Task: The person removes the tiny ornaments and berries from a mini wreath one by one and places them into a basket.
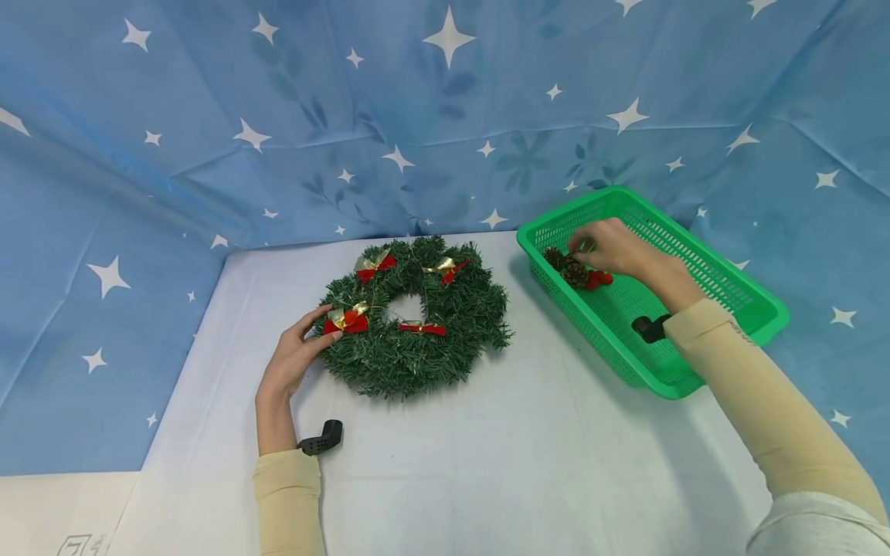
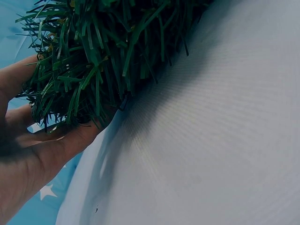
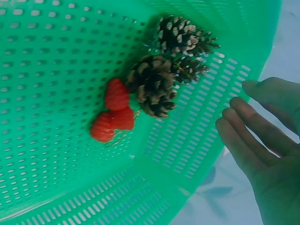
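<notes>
A round green wreath (image 1: 462, 320) with several red-and-gold bows lies on the white tabletop. My left hand (image 1: 290, 359) grips its left edge beside a red bow (image 1: 348, 321), thumb and fingers on either side of the greenery (image 2: 93, 70) in the left wrist view. Over the far end of the green basket (image 1: 758, 313), my right hand (image 1: 615, 245) hovers with nothing between its fingers. Near it in the basket are several brown pine cones (image 3: 152, 84) with pale-tipped scales. Red raspberry-like ornaments (image 3: 116, 96) with a gold cord lie beside the cones.
Blue cloth (image 1: 445, 100) with white stars hangs behind and at the sides of the white tabletop (image 1: 487, 463). The basket's perforated walls rise around the cones. A black wrist camera (image 1: 323, 437) sticks out from the left wrist.
</notes>
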Motion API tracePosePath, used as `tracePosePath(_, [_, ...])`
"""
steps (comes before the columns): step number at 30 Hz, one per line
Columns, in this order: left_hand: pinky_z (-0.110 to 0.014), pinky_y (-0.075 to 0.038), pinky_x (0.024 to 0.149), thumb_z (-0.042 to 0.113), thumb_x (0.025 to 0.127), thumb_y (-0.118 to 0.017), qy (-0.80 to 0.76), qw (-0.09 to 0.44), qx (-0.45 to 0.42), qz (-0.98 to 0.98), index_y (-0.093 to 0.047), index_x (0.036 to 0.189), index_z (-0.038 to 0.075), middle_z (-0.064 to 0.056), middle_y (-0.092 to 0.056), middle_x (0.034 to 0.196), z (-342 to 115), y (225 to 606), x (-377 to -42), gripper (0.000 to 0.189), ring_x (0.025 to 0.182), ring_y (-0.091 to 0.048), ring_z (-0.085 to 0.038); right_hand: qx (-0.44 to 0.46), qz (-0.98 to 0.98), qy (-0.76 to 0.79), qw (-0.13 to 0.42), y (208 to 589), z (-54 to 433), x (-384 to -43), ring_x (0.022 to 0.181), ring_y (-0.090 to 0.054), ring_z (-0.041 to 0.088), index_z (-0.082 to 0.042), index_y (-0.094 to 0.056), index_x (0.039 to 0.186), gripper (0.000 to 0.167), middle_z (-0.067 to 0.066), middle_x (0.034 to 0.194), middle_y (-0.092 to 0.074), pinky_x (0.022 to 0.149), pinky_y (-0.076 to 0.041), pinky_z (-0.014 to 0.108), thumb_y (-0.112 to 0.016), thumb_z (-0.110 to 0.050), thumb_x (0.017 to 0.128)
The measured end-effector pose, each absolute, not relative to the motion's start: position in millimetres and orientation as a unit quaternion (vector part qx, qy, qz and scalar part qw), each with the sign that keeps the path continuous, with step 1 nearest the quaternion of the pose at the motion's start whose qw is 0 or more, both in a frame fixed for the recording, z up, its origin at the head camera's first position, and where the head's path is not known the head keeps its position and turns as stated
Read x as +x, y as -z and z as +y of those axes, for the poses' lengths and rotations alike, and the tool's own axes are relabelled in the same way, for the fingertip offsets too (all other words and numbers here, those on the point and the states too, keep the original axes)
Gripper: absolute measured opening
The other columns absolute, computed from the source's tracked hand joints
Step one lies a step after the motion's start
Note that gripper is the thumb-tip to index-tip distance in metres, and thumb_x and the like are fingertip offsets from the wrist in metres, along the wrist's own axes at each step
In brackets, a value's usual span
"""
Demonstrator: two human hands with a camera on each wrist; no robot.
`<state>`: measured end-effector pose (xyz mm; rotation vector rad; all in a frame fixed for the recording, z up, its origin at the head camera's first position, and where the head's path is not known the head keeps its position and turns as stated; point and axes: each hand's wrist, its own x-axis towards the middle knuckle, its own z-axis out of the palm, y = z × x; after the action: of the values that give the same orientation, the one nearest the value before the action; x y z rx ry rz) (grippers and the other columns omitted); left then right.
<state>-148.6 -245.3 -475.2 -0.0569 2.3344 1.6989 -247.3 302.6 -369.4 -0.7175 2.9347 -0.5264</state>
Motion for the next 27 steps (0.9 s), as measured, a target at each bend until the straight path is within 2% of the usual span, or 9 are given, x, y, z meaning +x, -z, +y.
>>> tracePosePath(4, [-0.056,-0.035,0.115,0.026,0.102,-0.067,-0.594,0.127,-0.02,0.794,-0.031,0.164,0.024,-0.01,-0.004,0.173,-245,476,-149,0.071,0.154,-0.022,-0.048,-0.245,0.955,0.166,0.034,365,297,-247,0.087,-0.072,0.034,0.001,-0.077,0.11,0.019,0.021,0.107,-0.076,0.078,-0.057,0.051,-0.072,0.001,0.092])
tracePosePath(8, [-0.061,-0.03,0.119,0.025,0.102,-0.067,-0.591,0.126,-0.023,0.796,-0.032,0.164,0.024,-0.009,-0.004,0.174,-246,476,-149,0.071,0.155,-0.019,-0.048,-0.255,0.953,0.164,0.032,359,289,-246,0.091,-0.072,0.034,0.002,-0.076,0.11,0.02,0.02,0.107,-0.076,0.079,-0.057,0.051,-0.071,0.002,0.091])
tracePosePath(13, [-0.062,-0.027,0.12,0.025,0.102,-0.067,-0.59,0.125,-0.025,0.797,-0.033,0.163,0.024,-0.009,-0.006,0.173,-247,477,-149,0.07,0.156,-0.014,-0.049,-0.26,0.951,0.165,0.035,353,278,-243,0.095,-0.071,0.035,0.002,-0.075,0.112,0.022,0.021,0.11,-0.074,0.081,-0.057,0.051,-0.069,0.003,0.091])
tracePosePath(18, [-0.062,-0.028,0.12,0.024,0.102,-0.067,-0.591,0.126,-0.024,0.796,-0.032,0.163,0.024,-0.008,-0.005,0.174,-247,478,-149,0.07,0.156,-0.013,-0.047,-0.274,0.946,0.17,0.033,348,266,-241,0.09,-0.072,0.032,0.003,-0.074,0.115,0.023,0.021,0.115,-0.074,0.08,-0.057,0.049,-0.069,0.003,0.092])
tracePosePath(22, [-0.06,-0.03,0.119,0.024,0.102,-0.067,-0.593,0.127,-0.023,0.795,-0.032,0.164,0.024,-0.009,-0.004,0.174,-246,478,-149,0.071,0.155,-0.018,-0.047,-0.279,0.944,0.176,0.035,345,257,-240,0.089,-0.072,0.03,0.004,-0.073,0.117,0.024,0.021,0.117,-0.073,0.081,-0.058,0.048,-0.07,0.002,0.093])
tracePosePath(27, [-0.059,-0.032,0.118,0.025,0.102,-0.067,-0.592,0.128,-0.021,0.795,-0.031,0.164,0.024,-0.01,-0.005,0.173,-246,477,-149,0.071,0.153,-0.025,-0.047,-0.283,0.94,0.185,0.047,344,248,-240,0.095,-0.073,0.032,0.005,-0.071,0.12,0.027,0.022,0.12,-0.072,0.086,-0.058,0.048,-0.069,0.002,0.094])
